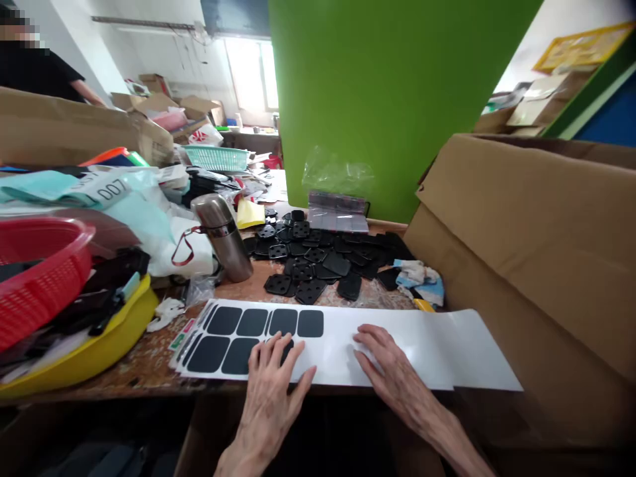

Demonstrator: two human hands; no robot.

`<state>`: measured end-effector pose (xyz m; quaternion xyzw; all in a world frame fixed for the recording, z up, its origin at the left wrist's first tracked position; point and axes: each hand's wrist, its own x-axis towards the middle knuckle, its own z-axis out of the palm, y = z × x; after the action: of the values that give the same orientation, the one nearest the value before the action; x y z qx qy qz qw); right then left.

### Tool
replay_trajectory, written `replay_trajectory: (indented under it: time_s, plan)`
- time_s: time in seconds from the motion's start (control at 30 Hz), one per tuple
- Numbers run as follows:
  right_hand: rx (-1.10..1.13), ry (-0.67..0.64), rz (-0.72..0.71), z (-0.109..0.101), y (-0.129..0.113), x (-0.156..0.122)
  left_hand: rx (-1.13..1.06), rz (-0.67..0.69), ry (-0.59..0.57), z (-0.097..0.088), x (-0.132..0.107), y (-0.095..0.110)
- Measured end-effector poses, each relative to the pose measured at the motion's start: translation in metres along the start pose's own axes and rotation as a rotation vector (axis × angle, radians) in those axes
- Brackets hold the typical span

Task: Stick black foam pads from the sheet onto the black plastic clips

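A long white backing sheet (pixel 427 348) lies along the table's near edge. Several black rounded-square stickers (pixel 253 322) sit on its left part. My left hand (pixel 271 374) rests flat on the sheet, fingers spread, its fingertips over one black sticker. My right hand (pixel 385 361) lies flat on the bare white middle of the sheet, fingers stretched out. Neither hand holds anything. Behind the sheet lies a heap of black plastic pieces with holes (pixel 318 258).
A steel flask (pixel 223 235) stands left of the heap. A yellow tub (pixel 94 351) and red basket (pixel 40 271) crowd the left. A big cardboard box (pixel 536 252) fills the right. A green panel (pixel 377 93) stands behind. Another person (pixel 34 63) is far left.
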<state>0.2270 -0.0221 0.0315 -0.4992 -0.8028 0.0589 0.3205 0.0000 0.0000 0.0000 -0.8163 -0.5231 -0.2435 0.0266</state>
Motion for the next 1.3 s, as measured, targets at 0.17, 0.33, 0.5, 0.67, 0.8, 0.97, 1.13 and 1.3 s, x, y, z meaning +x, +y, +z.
replay_trajectory:
  time_s: [0.17,0.33,0.5,0.67,0.8,0.97,1.13,1.3]
  plan:
    - [0.078,-0.141,0.106,0.026,-0.015,0.033,0.015,-0.05,0.016,0.002,0.019,-0.012]
    - [0.064,-0.189,0.114,0.036,-0.016,0.035,0.14,-0.035,0.01,0.016,0.012,-0.015]
    - [0.055,-0.158,0.16,0.034,-0.006,0.048,0.217,-0.005,0.035,0.021,0.005,-0.015]
    - [0.031,-0.201,0.001,0.051,0.002,0.096,0.281,0.043,0.097,0.027,0.005,-0.02]
    - [-0.007,-0.226,-0.046,0.078,0.018,0.119,0.29,0.067,0.134,0.031,0.006,-0.024]
    - [-0.033,-0.224,-0.038,0.084,0.046,0.102,0.275,0.07,0.127,0.031,0.005,-0.025]
    - [-0.043,-0.149,0.06,0.065,0.059,0.082,0.258,0.05,0.108,0.031,0.005,-0.023]
    - [-0.047,-0.094,0.186,0.047,0.055,0.077,0.256,0.021,0.073,0.03,0.006,-0.021]
